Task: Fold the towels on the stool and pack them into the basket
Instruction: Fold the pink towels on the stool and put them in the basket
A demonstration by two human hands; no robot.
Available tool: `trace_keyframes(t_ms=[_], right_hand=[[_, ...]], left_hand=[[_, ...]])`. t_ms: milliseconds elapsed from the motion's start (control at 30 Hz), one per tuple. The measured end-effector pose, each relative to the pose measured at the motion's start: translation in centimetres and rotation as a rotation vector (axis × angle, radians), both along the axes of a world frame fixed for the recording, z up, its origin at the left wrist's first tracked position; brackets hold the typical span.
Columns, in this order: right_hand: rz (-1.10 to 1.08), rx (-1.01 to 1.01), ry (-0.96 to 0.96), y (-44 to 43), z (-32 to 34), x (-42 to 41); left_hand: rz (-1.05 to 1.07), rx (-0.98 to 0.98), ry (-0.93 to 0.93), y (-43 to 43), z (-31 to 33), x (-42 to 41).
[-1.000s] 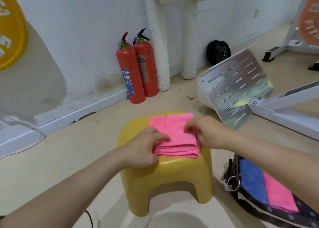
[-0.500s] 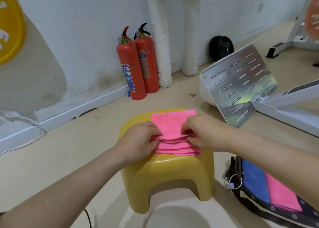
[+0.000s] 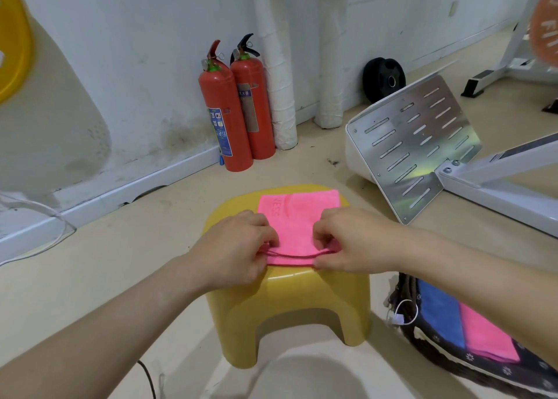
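Note:
A folded pink towel [image 3: 297,217] lies on the yellow plastic stool [image 3: 290,296] in the middle of the view. My left hand [image 3: 235,247] pinches the towel's near left corner, and my right hand [image 3: 350,241] pinches its near right corner. The near edge is lifted slightly, so the layers show between my hands. At the lower right stands a dark patterned basket [image 3: 471,365]. A blue towel [image 3: 440,317] and another pink towel [image 3: 486,338] lie folded side by side inside it. My right forearm hides part of the basket.
Two red fire extinguishers [image 3: 238,112] stand against the white wall behind the stool. A slotted metal plate of a gym machine [image 3: 413,145] leans at the right, with a black weight plate [image 3: 384,78] behind it. A white cable [image 3: 36,235] runs along the floor at left.
Both hands slid from the towel's sides to its near corners and closed on them. The near edge has lifted slightly off the stool.

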State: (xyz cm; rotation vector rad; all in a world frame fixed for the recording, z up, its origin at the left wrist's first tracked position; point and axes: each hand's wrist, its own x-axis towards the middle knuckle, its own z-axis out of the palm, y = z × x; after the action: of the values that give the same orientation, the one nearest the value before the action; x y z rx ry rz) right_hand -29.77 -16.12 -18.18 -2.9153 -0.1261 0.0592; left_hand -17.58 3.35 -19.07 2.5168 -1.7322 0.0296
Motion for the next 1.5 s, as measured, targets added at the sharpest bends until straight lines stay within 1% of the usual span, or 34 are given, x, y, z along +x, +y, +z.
trace_keyframes(t_ms=[67, 200, 334, 401, 501, 601, 668, 768, 801, 868, 901, 968, 1035, 1101, 1202, 1302, 1402, 1502], right_hand=[[0.036, -0.138, 0.028, 0.4, 0.1, -0.2], [0.078, -0.369, 0.034, 1.3, -0.5, -0.5], [0.122, -0.455, -0.007, 1.9, -0.5, -0.9], [0.150, -0.472, -0.020, 2.1, -0.2, -0.9], [0.139, -0.467, -0.033, 2.0, -0.3, -0.9], [0.135, -0.499, -0.154, 1.7, -1.5, -0.9], [0.112, -0.467, -0.217, 1.5, -1.6, -1.1], [0.056, -0.304, -0.169, 1.5, -1.0, -1.1], [0.026, -0.260, -0.131, 1.3, -1.0, -1.1], [-0.022, -0.173, -0.114, 1.1, -1.0, -1.0], [-0.027, -0.168, -0.104, 1.2, -1.0, -0.8], [-0.024, -0.180, -0.082, 1.3, -1.0, -0.6], [0.017, -0.182, -0.097, 1.2, -0.9, -0.6], [0.083, -0.169, -0.118, 1.1, -1.0, -1.0], [0.116, -0.153, -0.123, 1.0, -1.1, -1.2], [0.085, -0.071, -0.250, 0.6, -0.8, -0.6], [0.009, 0.017, -0.233, -0.1, -0.6, 0.3], [-0.113, 0.164, -0.229, -0.9, -1.1, 0.9]], left_hand=[[-0.034, -0.003, -0.028, -0.3, 0.0, -0.4], [-0.057, 0.081, -0.043, -1.2, -1.2, -1.5], [-0.087, 0.039, -0.148, -1.4, -1.9, -1.2], [-0.100, 0.067, -0.180, -1.7, -1.9, -1.0], [-0.096, 0.076, -0.212, -2.3, -1.8, -1.4], [-0.063, 0.033, -0.229, -2.8, -1.6, -1.6], [-0.059, 0.029, -0.226, -2.9, -1.2, -1.7], [-0.070, -0.008, -0.243, -2.5, -1.0, -2.5], [-0.066, -0.026, -0.232, -2.3, -1.2, -3.1], [-0.043, -0.070, -0.186, -1.8, -1.9, -3.9], [-0.024, -0.081, -0.174, -1.7, -2.3, -4.1], [-0.012, -0.072, -0.210, -1.5, -2.8, -4.2], [-0.023, -0.059, -0.218, -1.4, -2.9, -4.0], [-0.037, -0.029, -0.142, -1.4, -2.5, -3.5], [-0.011, -0.021, 0.077, -1.5, -1.2, -2.4], [0.057, -0.047, 0.327, -1.6, -0.2, -1.1], [0.175, -0.180, 0.529, -1.2, -0.4, -0.1], [0.306, -0.344, 0.626, -1.0, -1.2, 0.5]])
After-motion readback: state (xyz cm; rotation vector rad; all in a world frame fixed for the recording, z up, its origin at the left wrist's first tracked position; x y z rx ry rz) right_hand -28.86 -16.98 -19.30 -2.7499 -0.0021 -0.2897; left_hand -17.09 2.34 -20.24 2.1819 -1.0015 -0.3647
